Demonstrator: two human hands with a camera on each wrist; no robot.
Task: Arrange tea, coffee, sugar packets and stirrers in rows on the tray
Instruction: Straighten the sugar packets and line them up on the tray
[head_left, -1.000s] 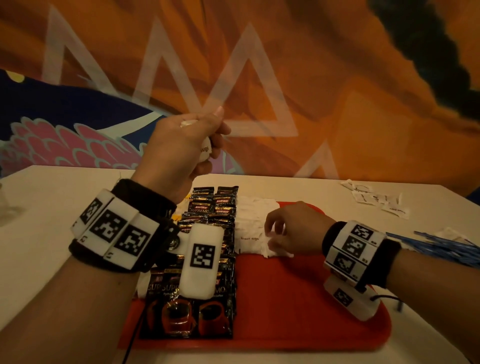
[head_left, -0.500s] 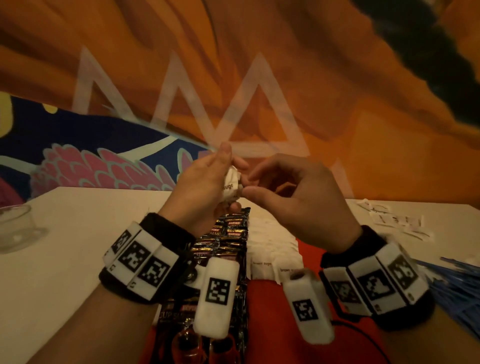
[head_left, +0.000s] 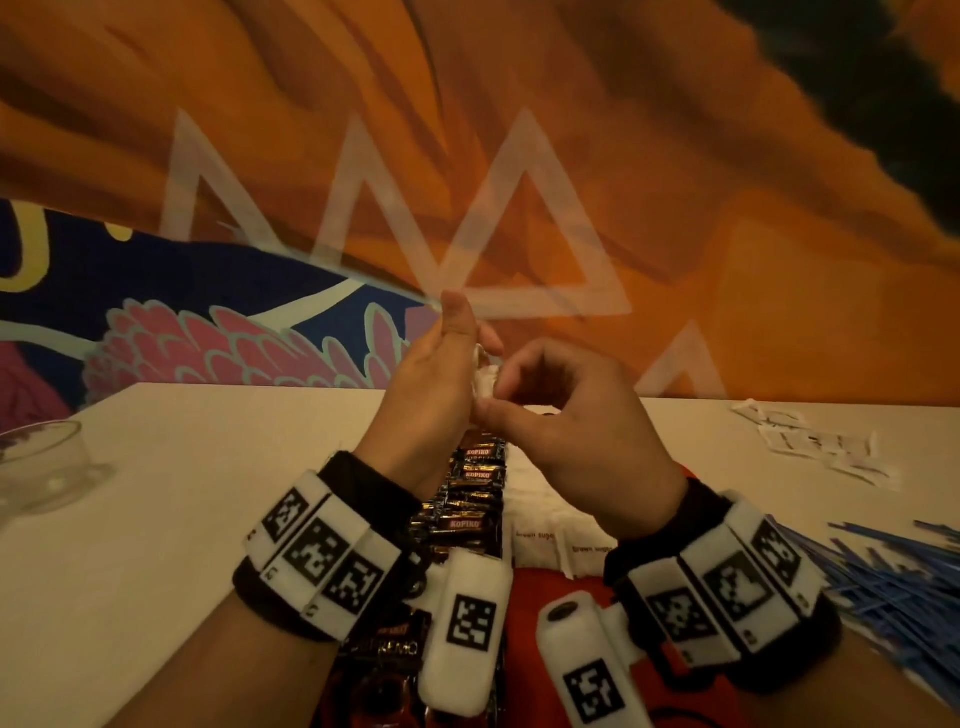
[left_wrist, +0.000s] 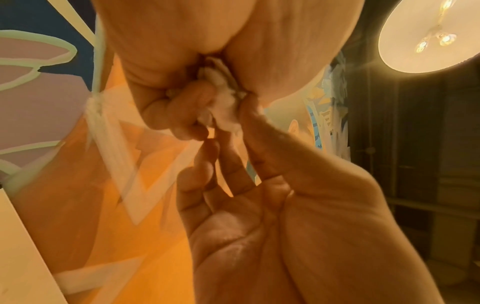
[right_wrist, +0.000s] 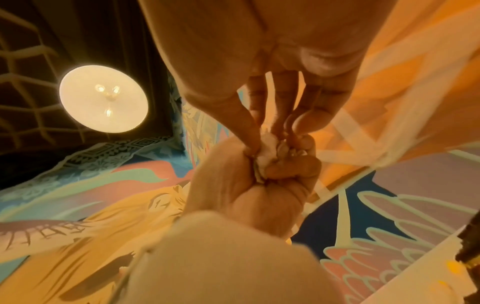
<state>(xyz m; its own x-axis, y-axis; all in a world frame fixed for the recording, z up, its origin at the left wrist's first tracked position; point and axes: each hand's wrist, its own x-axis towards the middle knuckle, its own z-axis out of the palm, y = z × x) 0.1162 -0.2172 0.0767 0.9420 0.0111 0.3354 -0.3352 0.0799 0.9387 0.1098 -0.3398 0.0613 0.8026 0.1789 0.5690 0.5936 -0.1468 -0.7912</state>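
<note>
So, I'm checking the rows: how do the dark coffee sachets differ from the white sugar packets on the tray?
The coffee sachets are dark and glossy with orange lettering; the sugar packets are plain white with small dark print. The coffee sachets sit in the left row, the sugar packets to their right. Both lie overlapped in rows on the red tray.

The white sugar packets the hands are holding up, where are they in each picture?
Head: white sugar packets at centre, between both hands above the table.
Left wrist: packets upper middle, gripped by the fingers.
Right wrist: packets at centre, where the fingers meet.
Shared landmark: the orange mural wall.
</note>
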